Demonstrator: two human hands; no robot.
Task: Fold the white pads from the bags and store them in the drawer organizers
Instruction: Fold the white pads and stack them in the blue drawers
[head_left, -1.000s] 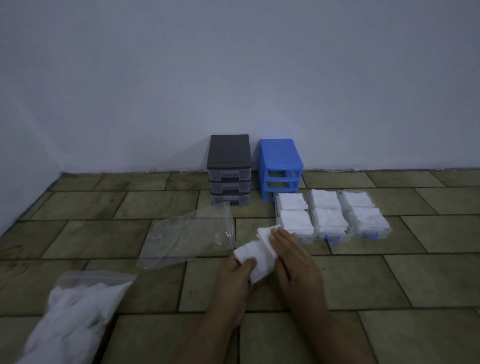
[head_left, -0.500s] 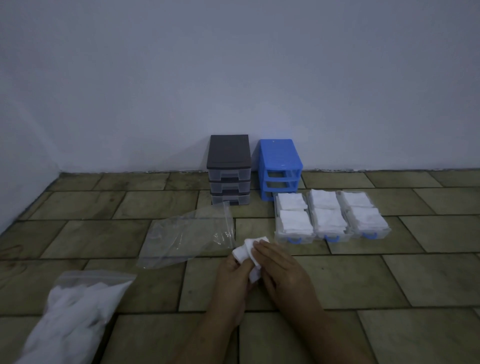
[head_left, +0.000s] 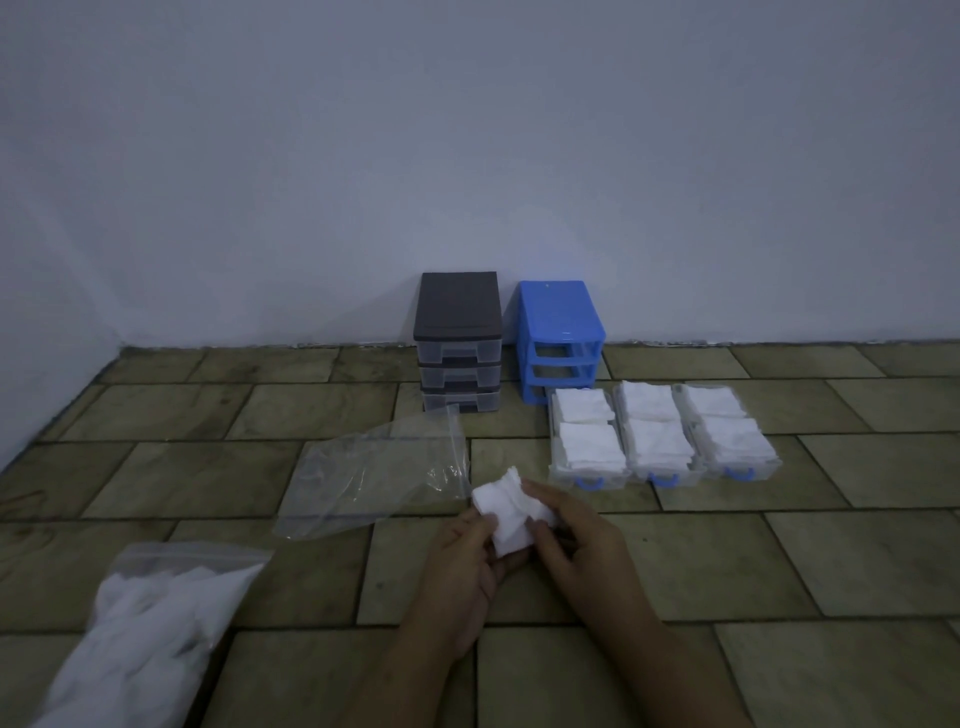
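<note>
Pad (head_left: 506, 519) mid-fold, held above floor betw both grips: L hand (head_left: 462, 566) pinching near edge, R hand (head_left: 576, 540) fingers curled on far side. Next, I reckon: press crease, move to drawers (head_left: 662, 441) w/ stacks, nearly full.

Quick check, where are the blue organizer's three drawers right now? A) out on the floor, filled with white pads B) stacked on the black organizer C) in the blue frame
A: the blue organizer frame stands hollow, and three clear drawers sit on the floor with folded pads.
</note>
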